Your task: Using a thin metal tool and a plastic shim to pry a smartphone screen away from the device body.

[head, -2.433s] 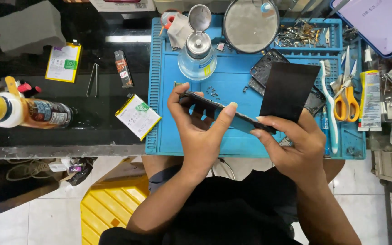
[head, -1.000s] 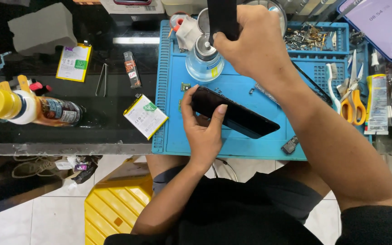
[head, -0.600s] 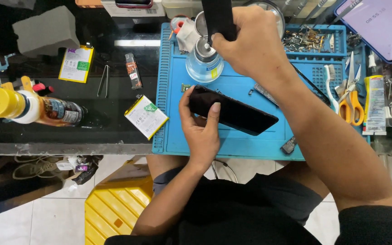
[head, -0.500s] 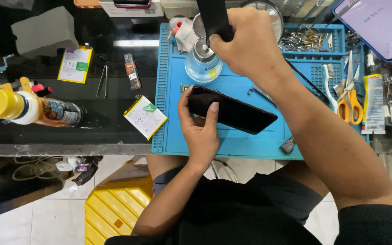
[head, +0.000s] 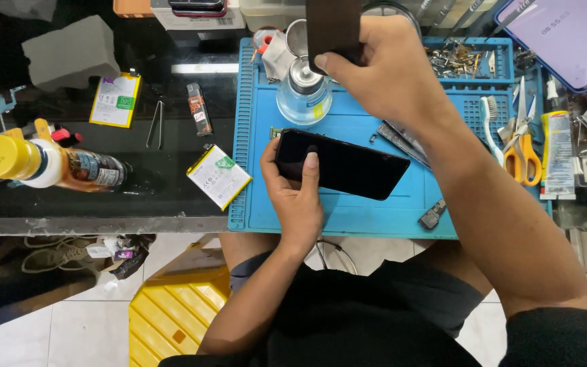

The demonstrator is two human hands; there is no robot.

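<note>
I'm at a phone repair bench in a small workshop. A blue repair mat (head: 348, 204) with ridged edges and parts compartments covers my black worktop (head: 137, 197). Loose screws and metal bits (head: 460, 61) fill one compartment. Around it lie tweezers (head: 155, 124), phone batteries (head: 219, 176), scissors (head: 522, 132), a brush (head: 490, 129), a solvent dispenser (head: 304, 92) and a glue bottle (head: 42, 163). Under the bench are tiles and a yellow stool (head: 178, 312).

Black desk (head: 69, 204) carrying a blue work mat (head: 348, 211); beside the mat, two flat battery packs (head: 219, 177) (head: 115, 100), tweezers (head: 155, 124), a lighter (head: 199, 118), a yellow-capped bottle (head: 42, 163) lying sideways.
</note>
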